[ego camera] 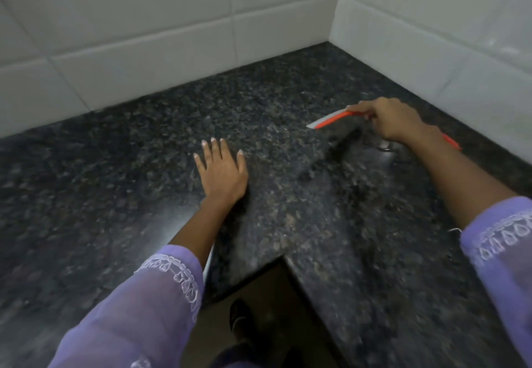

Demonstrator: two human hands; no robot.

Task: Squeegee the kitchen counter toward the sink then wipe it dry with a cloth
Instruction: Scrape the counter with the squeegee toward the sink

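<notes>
Dark granite counter (288,223), tiled corner. Right hand (394,120) fingers closed on orange squeegee (334,118), blade raised. Left hand (221,172) flat, fingers spread. Sink, cloth unseen; squeegeeing apparently underway, drying pending.

Person's clothing, head view.
Two loose lilac sleeves (138,304), sheer fabric, cuffs edged with white embroidered scallop trim (184,278); loose thread at right cuff (501,238); dark shoe (240,314) below.
</notes>
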